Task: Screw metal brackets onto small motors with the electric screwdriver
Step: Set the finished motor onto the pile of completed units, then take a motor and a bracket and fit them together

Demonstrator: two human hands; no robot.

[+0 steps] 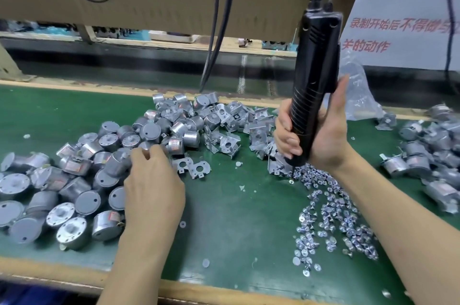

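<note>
Right grip (316, 138) wrapped tight round electric screwdriver (314, 80) — tip down in screws (331, 215). Left grip (153, 180) on motors (74, 180), fingers curled — pinch unclear. Brackets (224, 128) between both.

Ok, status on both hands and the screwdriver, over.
Right hand gripping electric screwdriver, tip at the screws. Left hand reaching into motors, grip unclear. Brackets loose. Nothing blocking.

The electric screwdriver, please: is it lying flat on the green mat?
No, the right hand holds the electric screwdriver upright above the screws.
</note>
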